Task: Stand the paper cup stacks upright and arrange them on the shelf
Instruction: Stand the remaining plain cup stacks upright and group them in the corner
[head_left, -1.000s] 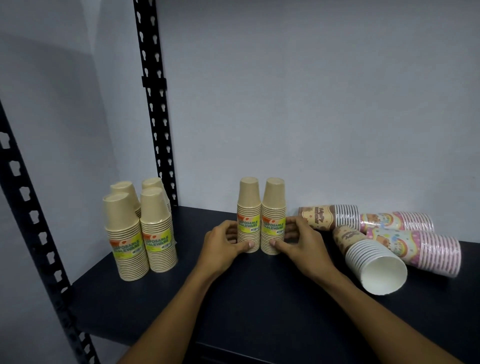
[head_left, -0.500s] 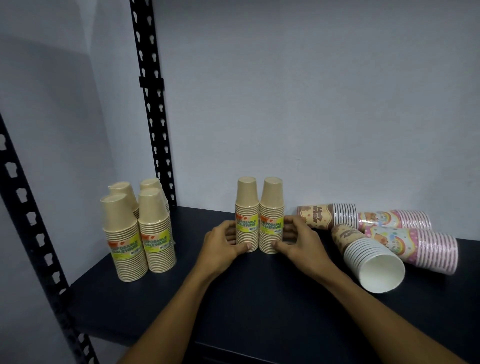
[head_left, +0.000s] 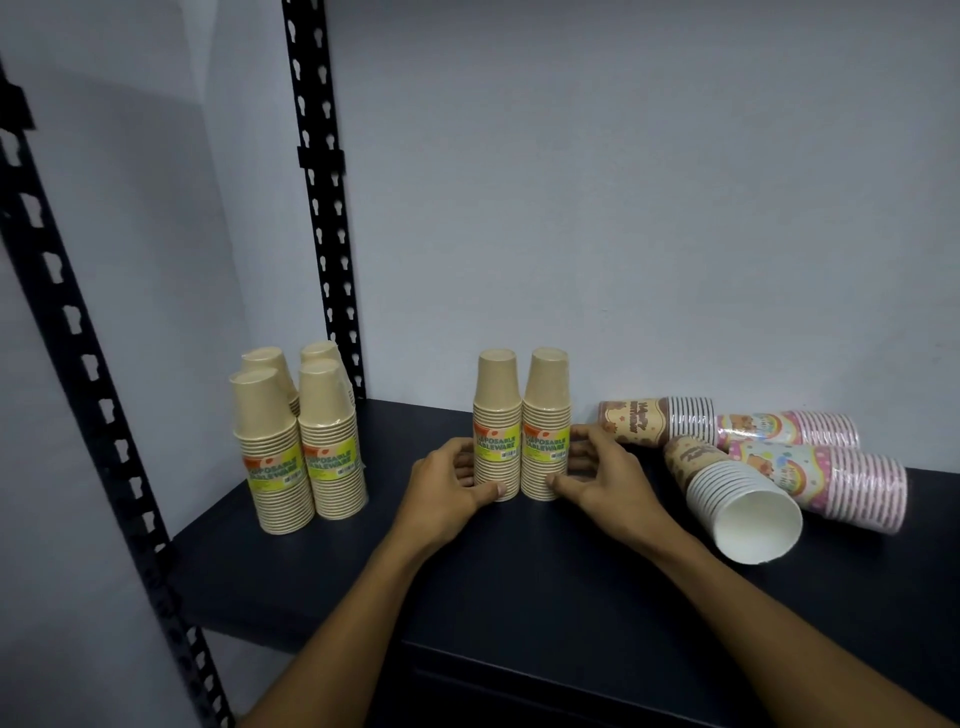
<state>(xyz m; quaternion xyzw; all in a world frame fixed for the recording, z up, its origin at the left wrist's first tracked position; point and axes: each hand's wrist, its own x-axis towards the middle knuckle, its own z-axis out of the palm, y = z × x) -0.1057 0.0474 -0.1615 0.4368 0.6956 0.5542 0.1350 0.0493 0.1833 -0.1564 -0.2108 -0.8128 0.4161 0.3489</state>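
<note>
At the centre of the frame, on the dark shelf (head_left: 519, 582), two kraft paper cup stacks stand upright and upside down, touching side by side, each wrapped with a yellow "Disposable Tableware" label. My left hand (head_left: 447, 488) curls around the left stack (head_left: 497, 426), thumb pressed against its lowest cups at the front, the other fingers behind it. My right hand (head_left: 605, 480) does the same on the right stack (head_left: 545, 423), thumb at the base, fingers wrapped round the far side. Both hands are closed on their stacks, which rest on the shelf.

At the left of the frame, near the black slotted upright (head_left: 324, 218), four more kraft stacks (head_left: 298, 441) stand upright in a tight two-by-two group, well apart from the pair I hold.

At the right of the frame, four patterned stacks lie on their sides: a brown birthday-print stack (head_left: 657, 421) just beside my right hand, a pink one (head_left: 787, 428) behind it by the wall, a second brown stack (head_left: 732, 499) with its open white mouth facing the lower right, and a second pink stack (head_left: 826, 480) touching it.
</note>
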